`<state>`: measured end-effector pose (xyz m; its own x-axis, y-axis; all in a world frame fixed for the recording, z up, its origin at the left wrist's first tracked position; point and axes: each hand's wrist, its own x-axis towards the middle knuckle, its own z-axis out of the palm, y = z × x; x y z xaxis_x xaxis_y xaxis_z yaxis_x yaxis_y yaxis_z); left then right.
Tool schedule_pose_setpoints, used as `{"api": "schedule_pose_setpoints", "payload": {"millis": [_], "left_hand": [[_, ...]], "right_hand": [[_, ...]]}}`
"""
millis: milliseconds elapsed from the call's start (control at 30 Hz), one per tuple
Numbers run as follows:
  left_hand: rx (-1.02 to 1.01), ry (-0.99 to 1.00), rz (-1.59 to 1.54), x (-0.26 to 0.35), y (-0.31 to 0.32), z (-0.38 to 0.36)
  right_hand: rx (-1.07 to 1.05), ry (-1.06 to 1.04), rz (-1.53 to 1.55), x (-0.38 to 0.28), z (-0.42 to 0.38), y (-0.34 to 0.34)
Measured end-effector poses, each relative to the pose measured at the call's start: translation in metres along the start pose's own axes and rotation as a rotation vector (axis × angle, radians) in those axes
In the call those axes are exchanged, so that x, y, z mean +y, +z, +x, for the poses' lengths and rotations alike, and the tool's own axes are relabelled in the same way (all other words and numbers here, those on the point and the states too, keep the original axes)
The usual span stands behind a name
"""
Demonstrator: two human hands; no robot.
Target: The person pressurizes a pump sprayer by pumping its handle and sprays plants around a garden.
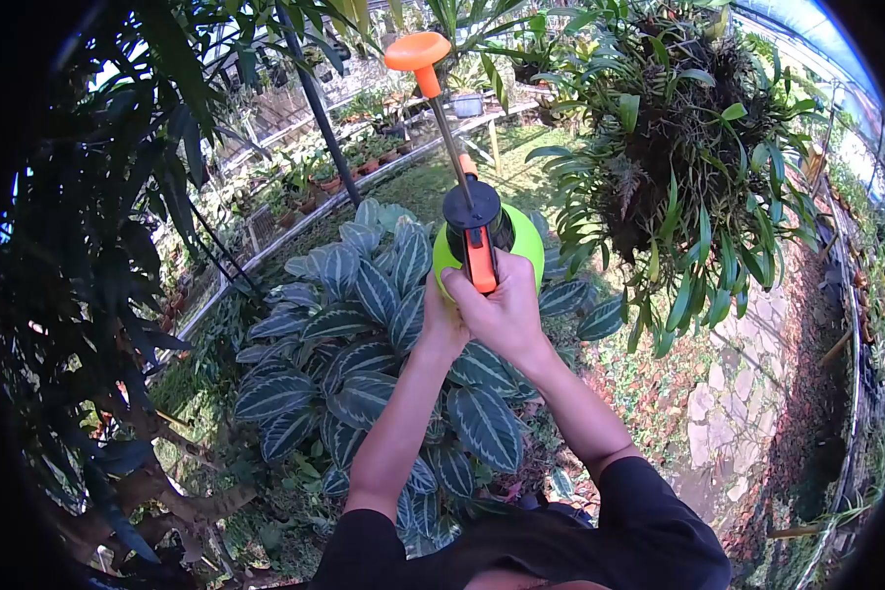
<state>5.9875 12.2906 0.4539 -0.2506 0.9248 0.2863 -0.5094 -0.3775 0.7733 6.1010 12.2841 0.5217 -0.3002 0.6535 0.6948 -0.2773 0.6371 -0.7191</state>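
I hold a pump sprayer out in front of me, above a plant with broad, pale-striped leaves. Its bottle is bright green, with a black cap and an orange trigger. An orange pump knob stands raised on a long metal rod, and an orange nozzle points away from me. My right hand is closed around the trigger handle. Against the bottle's near left side, my left hand is closed too, its fingers partly hidden behind the bottle and my right hand.
A large hanging clump of leafy plants is close on the right. Dark foliage and branches fill the left. A slanting dark pole rises behind the striped plant. Stone paving lies at right, and potted plants line the back.
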Motion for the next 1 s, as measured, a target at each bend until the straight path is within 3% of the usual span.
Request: {"api": "schedule_pose_setpoints", "payload": {"millis": [100,333,400,467,567,600,733,833,933,1000], "left_hand": [[-0.078,-0.012,0.017,-0.008,0.000,0.014],[-0.141,0.073,0.088,-0.001,0.024,0.039],[-0.080,0.012,-0.037,0.000,0.030,0.036],[0.107,-0.143,-0.266,-0.005,0.035,0.031],[0.093,-0.286,-0.200,-0.023,0.001,0.013],[0.175,-0.371,-0.111,-0.020,0.004,0.003],[0.176,-0.322,-0.146,-0.039,-0.021,-0.015],[0.210,-0.414,-0.092,-0.028,-0.020,-0.022],[0.244,-0.415,-0.130,-0.033,-0.036,-0.010],[0.119,-0.183,0.018,-0.030,-0.030,0.005]], "right_hand": [[0.104,-0.019,0.046,-0.009,0.005,-0.011],[0.119,-0.127,0.046,-0.017,0.009,-0.031],[0.111,-0.099,0.075,-0.013,0.008,-0.030],[0.093,-0.042,0.135,-0.008,0.007,-0.028],[0.035,-0.042,0.078,0.012,0.004,-0.024],[-0.104,0.112,0.034,0.013,0.001,-0.030],[-0.152,0.179,0.020,0.042,-0.006,-0.017],[-0.132,0.197,0.043,0.048,-0.015,-0.011],[-0.083,0.104,0.029,0.034,-0.018,-0.009],[-0.029,0.043,0.058,0.026,-0.017,-0.007]]}}
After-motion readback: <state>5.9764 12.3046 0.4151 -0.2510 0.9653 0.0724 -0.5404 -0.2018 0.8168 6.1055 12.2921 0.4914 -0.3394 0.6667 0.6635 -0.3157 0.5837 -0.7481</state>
